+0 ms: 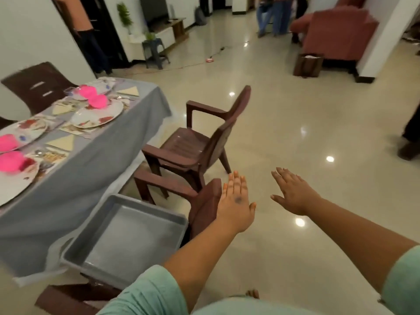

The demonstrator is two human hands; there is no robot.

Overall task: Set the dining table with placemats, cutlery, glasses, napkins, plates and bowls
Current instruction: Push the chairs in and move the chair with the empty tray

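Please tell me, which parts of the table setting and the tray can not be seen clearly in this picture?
- Cutlery and glasses, head view: blurred, so pieces cannot be counted.
- Near plate and pink bowls: cut off by the left edge.
- Grey tray: its near corner is hidden by the left arm's sleeve.
- Left hand: whether it touches the chair back cannot be told.
- Right hand: open over the floor.

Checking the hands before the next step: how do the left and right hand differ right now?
The left hand lies against the near chair's backrest; the right hand hovers over bare floor, touching nothing. The left shows a dark mark; the right does not. Both are flat, fingers straight, holding nothing.
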